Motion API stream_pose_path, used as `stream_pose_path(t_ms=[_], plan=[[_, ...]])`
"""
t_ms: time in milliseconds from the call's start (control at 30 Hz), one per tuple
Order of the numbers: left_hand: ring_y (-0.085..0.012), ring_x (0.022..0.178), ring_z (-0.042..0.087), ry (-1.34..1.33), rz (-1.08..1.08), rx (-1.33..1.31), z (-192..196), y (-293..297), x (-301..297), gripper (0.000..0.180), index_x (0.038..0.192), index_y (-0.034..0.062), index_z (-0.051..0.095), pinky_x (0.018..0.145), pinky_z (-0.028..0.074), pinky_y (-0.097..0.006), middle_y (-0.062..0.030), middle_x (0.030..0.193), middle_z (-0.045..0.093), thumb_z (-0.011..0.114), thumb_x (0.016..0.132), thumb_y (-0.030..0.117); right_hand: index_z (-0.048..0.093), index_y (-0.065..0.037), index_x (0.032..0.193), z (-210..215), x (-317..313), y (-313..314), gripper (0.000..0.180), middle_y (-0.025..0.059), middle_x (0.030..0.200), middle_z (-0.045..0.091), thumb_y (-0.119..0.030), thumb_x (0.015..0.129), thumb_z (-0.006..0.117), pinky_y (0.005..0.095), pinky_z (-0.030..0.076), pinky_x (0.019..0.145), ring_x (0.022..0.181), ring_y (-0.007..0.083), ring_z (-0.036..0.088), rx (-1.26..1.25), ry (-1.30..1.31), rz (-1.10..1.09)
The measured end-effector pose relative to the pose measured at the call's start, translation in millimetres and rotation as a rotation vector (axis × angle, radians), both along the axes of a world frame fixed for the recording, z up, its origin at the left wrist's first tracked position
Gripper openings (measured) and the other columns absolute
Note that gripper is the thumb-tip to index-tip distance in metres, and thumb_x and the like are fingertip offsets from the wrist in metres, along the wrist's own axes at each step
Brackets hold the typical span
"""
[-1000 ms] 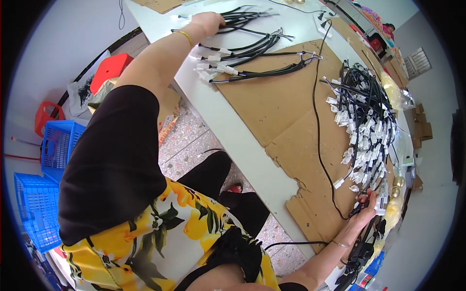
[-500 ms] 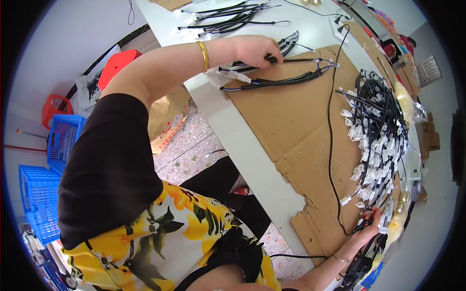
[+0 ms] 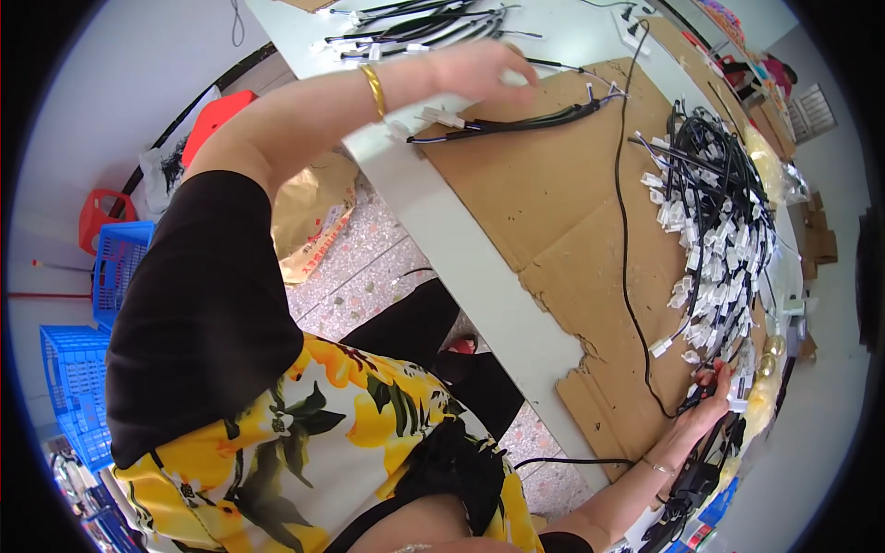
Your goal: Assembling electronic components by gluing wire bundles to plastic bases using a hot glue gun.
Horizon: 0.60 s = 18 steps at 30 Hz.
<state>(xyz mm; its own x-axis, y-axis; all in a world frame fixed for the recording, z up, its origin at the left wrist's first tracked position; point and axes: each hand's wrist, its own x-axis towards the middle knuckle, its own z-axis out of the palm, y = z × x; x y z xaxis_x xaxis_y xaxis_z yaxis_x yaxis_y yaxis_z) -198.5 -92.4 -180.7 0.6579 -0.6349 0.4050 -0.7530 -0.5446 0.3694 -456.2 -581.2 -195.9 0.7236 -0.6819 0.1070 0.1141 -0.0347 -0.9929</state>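
My left hand reaches over the far end of the table, blurred, its fingers loosely stretched and apart with nothing seen between them. A thin black wire harness runs out from behind it onto the cardboard. Just nearer lies a thicker black wire harness with a white connector at its left end. At the table's right side, my right hand is closed around a dark corded tool, mostly hidden by the fingers. A black cord runs across the cardboard to it.
A large heap of black harnesses with white connectors covers the right side. More harnesses lie at the far edge. Cardboard covers much of the white table. Blue crates and a red stool stand at left.
My left hand has moved away from me and loosened from the harness it was gripping; that harness's left part now lies farther off. The view has shifted slightly. My right hand keeps its hold.
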Motion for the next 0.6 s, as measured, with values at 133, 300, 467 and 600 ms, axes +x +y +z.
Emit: stream_pose_path(t_ms=[133, 300, 467, 600], plan=[[-0.0268, 0.081, 0.059, -0.063, -0.058, 0.190, -6, -39, -48, 0.019, 0.090, 0.0108, 0.061, 0.068, 0.048, -0.038, -0.0063, 0.094, 0.059, 0.057, 0.072, 0.017, 0.058, 0.003, 0.096, 0, -3, -4, 0.022, 0.0062, 0.084, 0.060, -0.015, 0.083, 0.057, 0.0234, 0.038, 0.054, 0.055, 0.0091, 0.042, 0.047, 0.012, -0.013], [-0.0264, 0.080, 0.060, -0.217, 0.123, 0.262, -17, -14, -29, 0.012, 0.080, 0.0101, 0.060, 0.063, 0.049, -0.039, -0.0067, 0.088, 0.057, 0.054, 0.070, 0.010, 0.059, 0.003, 0.094, -2, -1, -5, 0.021, 0.0059, 0.084, 0.061, -0.015, 0.083, 0.057, 0.0237, 0.038, 0.055, 0.054, 0.0094, 0.042, 0.049, -0.018, 0.021], [-0.0266, 0.088, 0.058, -0.155, 0.502, 0.424, -15, 26, -19, 0.020, 0.089, 0.0096, 0.062, 0.073, 0.048, -0.037, -0.0089, 0.101, 0.056, 0.057, 0.070, 0.008, 0.060, 0.003, 0.093, 3, -3, 1, 0.023, 0.0056, 0.077, 0.060, -0.017, 0.082, 0.059, 0.0247, 0.040, 0.053, 0.054, 0.0105, 0.044, 0.021, 0.017, -0.005], [-0.0280, 0.097, 0.054, -0.433, 0.277, 0.244, -15, 3, -51, 0.024, 0.095, 0.0084, 0.060, 0.082, 0.045, -0.036, -0.0117, 0.114, 0.053, 0.059, 0.071, 0.009, 0.061, 0.003, 0.089, 3, -2, 3, 0.022, 0.0052, 0.067, 0.057, -0.017, 0.080, 0.061, 0.0249, 0.041, 0.053, 0.053, 0.0121, 0.046, 0.014, 0.023, -0.032]])
